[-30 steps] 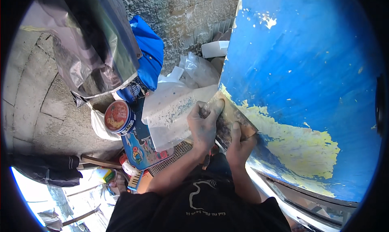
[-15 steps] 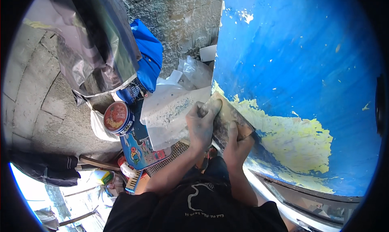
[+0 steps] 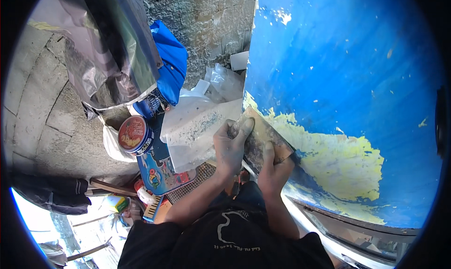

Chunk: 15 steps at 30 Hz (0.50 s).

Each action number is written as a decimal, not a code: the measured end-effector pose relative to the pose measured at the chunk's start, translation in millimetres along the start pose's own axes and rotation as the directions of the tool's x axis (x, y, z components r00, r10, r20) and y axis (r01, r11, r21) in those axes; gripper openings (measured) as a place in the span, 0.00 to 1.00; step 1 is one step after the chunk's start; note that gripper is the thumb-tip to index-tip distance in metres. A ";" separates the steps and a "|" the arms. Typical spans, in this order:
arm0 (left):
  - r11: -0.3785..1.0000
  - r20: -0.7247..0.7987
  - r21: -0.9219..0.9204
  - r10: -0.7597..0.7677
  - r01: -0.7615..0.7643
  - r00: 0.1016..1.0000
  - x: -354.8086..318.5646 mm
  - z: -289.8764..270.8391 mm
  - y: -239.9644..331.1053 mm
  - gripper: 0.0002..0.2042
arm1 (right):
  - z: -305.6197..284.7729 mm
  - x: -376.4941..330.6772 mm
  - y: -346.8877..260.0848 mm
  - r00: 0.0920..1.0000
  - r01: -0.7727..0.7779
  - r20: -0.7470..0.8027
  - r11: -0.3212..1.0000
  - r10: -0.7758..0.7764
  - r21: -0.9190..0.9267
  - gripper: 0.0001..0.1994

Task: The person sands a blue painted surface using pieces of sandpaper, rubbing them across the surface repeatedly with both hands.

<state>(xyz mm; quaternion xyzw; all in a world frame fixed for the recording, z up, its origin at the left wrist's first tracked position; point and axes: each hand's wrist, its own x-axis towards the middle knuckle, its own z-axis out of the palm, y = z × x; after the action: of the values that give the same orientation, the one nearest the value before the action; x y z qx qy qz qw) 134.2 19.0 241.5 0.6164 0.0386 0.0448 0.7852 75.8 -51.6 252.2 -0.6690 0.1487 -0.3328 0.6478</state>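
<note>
Between my two hands is a worn tan and dark-stained sheet (image 3: 264, 138) that looks like sandpaper. My left hand (image 3: 230, 149) is closed on its left edge, thumb on top. My right hand (image 3: 275, 174) pinches the lower right part, its thumb also lying on the upper face. The sheet is held in front of my body, by the left edge of a blue painted panel (image 3: 338, 71). On that panel a large patch of paint is gone, and a pale yellow and whitish layer (image 3: 347, 163) shows. Most of my fingers are hidden under the sheet.
Left of my hands are a white plastic sheet (image 3: 188, 128) with flakes on it, a round red-lidded cookie tin (image 3: 133, 133) and a small colourful table (image 3: 159, 175). A grey tarp (image 3: 108, 48) hangs at upper left, beside a blue cloth (image 3: 170, 62). Behind stands a rough wall (image 3: 202, 24).
The view has shifted slightly, so the surroundings sit a little further left. My left thumb has moved slightly on the sheet. Both hands still hold it.
</note>
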 end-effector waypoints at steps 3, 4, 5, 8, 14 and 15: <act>0.982 -0.061 -0.182 -0.070 0.057 0.996 18.1 8.5 28.1 0.12 | 10.2 13.7 -14.3 0.994 -0.036 0.100 0.989 0.051 -0.144 0.13; 0.947 -0.011 -0.319 -0.044 0.038 0.999 16.4 8.2 31.8 0.12 | 6.8 13.7 -22.2 0.980 -0.075 0.163 0.975 0.110 -0.210 0.13; 0.946 -0.008 -0.322 -0.046 0.040 0.999 9.7 3.3 27.5 0.12 | 3.2 6.9 -19.3 0.981 -0.073 0.161 0.974 0.109 -0.214 0.13; 0.999 -0.022 -0.033 0.037 -0.037 0.999 8.0 -4.7 -8.3 0.12 | 3.2 6.3 5.1 0.998 0.046 0.054 0.998 -0.045 -0.034 0.11; 0.993 -0.001 -0.120 0.011 -0.011 1.000 7.2 -3.3 20.4 0.12 | 8.5 8.1 -17.5 0.996 -0.008 0.087 0.996 0.015 -0.087 0.11; 0.991 0.018 0.122 0.046 -0.048 0.999 3.4 -8.3 12.4 0.12 | 6.4 5.1 -10.1 0.999 0.022 0.039 0.999 -0.023 0.025 0.11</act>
<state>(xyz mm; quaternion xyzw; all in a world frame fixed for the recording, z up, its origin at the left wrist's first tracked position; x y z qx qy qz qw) 136.4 30.2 251.6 0.6643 0.0209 0.0563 0.7451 81.3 -48.7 263.6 -0.6690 0.1245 -0.3287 0.6549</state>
